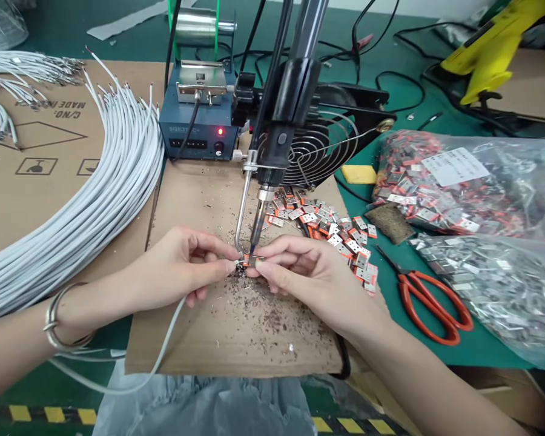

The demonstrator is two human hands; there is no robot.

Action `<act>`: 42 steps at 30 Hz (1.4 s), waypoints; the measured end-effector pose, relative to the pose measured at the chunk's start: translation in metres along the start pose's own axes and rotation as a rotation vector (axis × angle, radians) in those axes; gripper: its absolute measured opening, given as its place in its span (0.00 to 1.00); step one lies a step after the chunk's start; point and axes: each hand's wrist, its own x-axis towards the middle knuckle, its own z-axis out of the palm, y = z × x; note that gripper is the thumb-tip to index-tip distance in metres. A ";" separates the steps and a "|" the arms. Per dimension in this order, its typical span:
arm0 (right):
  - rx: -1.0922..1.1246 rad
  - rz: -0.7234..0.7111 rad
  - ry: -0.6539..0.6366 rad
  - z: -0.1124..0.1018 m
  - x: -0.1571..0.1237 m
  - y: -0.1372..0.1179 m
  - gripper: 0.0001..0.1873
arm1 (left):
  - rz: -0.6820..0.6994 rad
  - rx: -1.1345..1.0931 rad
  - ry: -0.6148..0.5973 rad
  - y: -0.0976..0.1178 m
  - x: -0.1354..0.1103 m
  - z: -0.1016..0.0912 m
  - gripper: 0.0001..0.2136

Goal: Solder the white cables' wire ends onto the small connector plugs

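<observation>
My left hand (195,260) pinches the end of a white cable (170,330), which loops down over the cardboard's front edge. Opposite it, my right hand (295,266) holds a small USB connector (253,260) with orange plastic between thumb and fingers. Cable end and connector meet under the tip of a mounted soldering iron (257,224). Beside the iron, a thin metal solder feed tube (243,212) curves down to the same spot. The exact contact at the joint is too small to make out.
Loose USB connectors (345,236) lie right of the iron, near orange-handled scissors (431,303) and bagged connectors (436,181). A white cable bundle (131,163) rests at left. Behind stand a blue solder feeder (200,127) and a fan (318,145). Dark debris (277,318) dots the cardboard.
</observation>
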 end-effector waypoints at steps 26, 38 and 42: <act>-0.060 0.000 -0.009 -0.004 0.000 0.001 0.06 | 0.032 0.011 0.053 0.005 -0.005 0.005 0.04; -0.020 0.003 -0.020 -0.005 -0.001 0.002 0.04 | 0.014 0.007 0.058 0.004 -0.004 0.006 0.03; -0.003 0.004 -0.030 -0.005 0.000 0.004 0.04 | 0.006 0.004 0.049 0.005 -0.004 0.006 0.04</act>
